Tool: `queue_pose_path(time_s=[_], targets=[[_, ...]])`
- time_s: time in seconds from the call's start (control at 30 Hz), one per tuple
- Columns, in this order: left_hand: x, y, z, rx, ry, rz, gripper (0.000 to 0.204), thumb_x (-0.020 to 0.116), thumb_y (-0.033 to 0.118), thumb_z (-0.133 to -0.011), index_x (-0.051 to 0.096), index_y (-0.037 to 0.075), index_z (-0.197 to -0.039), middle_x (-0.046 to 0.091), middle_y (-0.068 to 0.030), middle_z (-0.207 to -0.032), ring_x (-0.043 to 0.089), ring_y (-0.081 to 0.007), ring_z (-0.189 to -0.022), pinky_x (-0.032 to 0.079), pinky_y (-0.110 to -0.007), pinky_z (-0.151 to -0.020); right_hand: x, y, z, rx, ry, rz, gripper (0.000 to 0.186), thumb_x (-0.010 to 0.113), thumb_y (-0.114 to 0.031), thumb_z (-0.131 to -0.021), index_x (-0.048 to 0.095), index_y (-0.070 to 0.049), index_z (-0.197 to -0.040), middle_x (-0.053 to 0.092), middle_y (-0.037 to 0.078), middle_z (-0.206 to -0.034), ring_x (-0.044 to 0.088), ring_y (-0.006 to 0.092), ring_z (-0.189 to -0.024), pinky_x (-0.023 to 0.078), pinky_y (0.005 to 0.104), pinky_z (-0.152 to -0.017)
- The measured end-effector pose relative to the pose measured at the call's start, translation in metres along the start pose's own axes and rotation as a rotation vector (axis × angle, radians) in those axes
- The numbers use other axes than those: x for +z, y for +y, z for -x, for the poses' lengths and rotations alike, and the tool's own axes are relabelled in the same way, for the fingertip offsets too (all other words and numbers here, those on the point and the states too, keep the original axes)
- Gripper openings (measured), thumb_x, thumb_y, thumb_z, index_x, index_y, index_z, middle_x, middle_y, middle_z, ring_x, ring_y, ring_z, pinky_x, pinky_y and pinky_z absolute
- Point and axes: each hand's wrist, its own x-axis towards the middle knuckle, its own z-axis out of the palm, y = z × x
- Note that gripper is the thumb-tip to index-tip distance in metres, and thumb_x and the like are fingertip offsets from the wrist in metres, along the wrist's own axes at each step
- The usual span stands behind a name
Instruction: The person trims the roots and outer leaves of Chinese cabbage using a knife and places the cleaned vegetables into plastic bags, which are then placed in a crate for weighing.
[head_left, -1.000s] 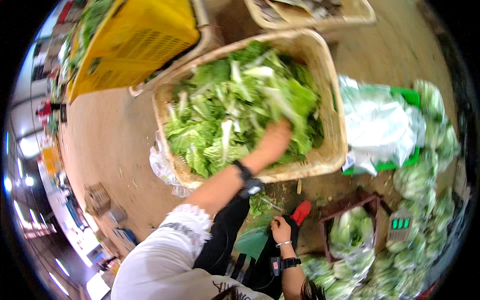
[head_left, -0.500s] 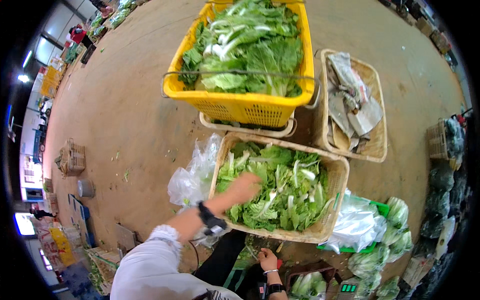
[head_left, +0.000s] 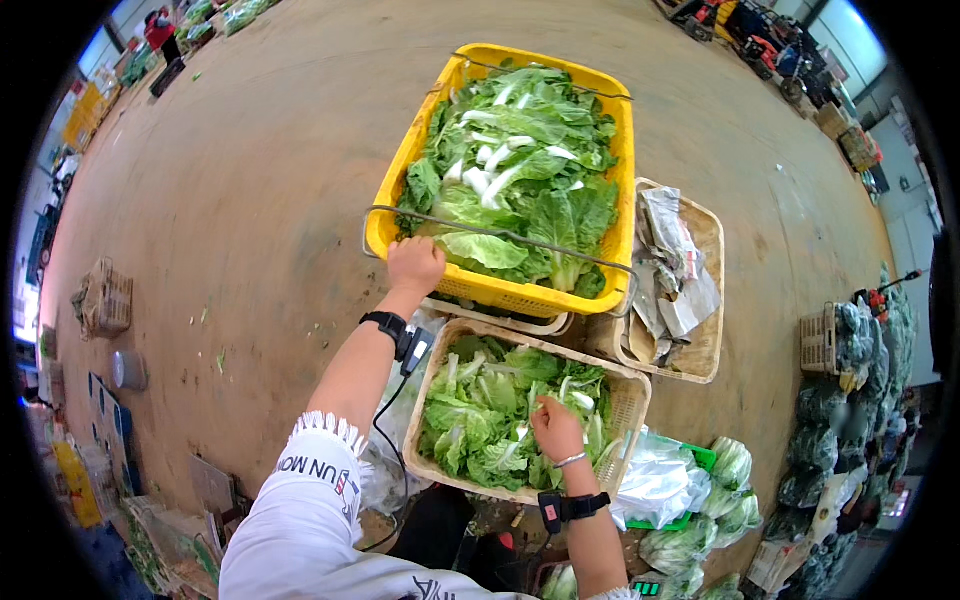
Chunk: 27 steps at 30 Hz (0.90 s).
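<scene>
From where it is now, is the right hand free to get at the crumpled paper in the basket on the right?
Probably yes. The right hand rests on greens in the near basket, and the paper lies uncovered in the open neighbouring basket, with nothing between.

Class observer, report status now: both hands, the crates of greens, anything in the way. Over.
Left hand grips yellow crate's metal handle. Right hand rests on greens in tan basket. Yellow crate full, leafy. Paper-filled basket alongside.

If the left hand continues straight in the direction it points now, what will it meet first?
The left hand points up and away, at the near rim of the yellow crate, and seems to grip its metal bail handle. Going straight on, it would most likely meet the leafy greens heaped in that crate, though depth is unclear.
</scene>
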Motion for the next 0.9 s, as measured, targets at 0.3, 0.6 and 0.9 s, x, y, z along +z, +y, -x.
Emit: queue_pose_path(time_s=[0.3,0.6,0.9], targets=[[-0.01,-0.005,-0.009,0.09,-0.234,-0.063,0.027,0.043,0.029,-0.078,0.06,0.008,-0.081,0.061,-0.0101,-0.085,0.057,-0.0269,-0.082,0.042,-0.042,-0.072,-0.046,-0.052,-0.128,-0.329,0.416,0.056,0.01,0.054,-0.012,-0.08,0.058,-0.002,-0.083,0.054,0.016,-0.072,0.053,0.0354,-0.069,0.045,0.0394,-0.062],[-0.007,0.003,-0.018,0.028,-0.322,0.053,0.028,0.044,0.028,-0.077,0.062,0.007,-0.081,0.062,-0.0121,-0.085,0.057,-0.0301,-0.082,0.044,-0.043,-0.074,-0.108,-0.021,-0.236,-0.03,-0.113,0.877,0.028,0.055,-0.029,-0.077,0.06,-0.009,-0.095,0.064,0.012,-0.091,0.06,0.0289,-0.084,0.045,0.0449,-0.071],[-0.004,-0.004,-0.025,0.052,-0.337,-0.035,0.025,0.044,0.027,-0.076,0.059,0.007,-0.079,0.061,-0.0117,-0.081,0.058,-0.0305,-0.078,0.046,-0.044,-0.068,-0.135,-0.036,-0.278,0.066,-0.188,0.466,0.044,0.044,-0.039,-0.084,0.064,0.0,-0.085,0.061,0.021,-0.094,0.058,0.0351,-0.088,0.045,0.0411,-0.08]])
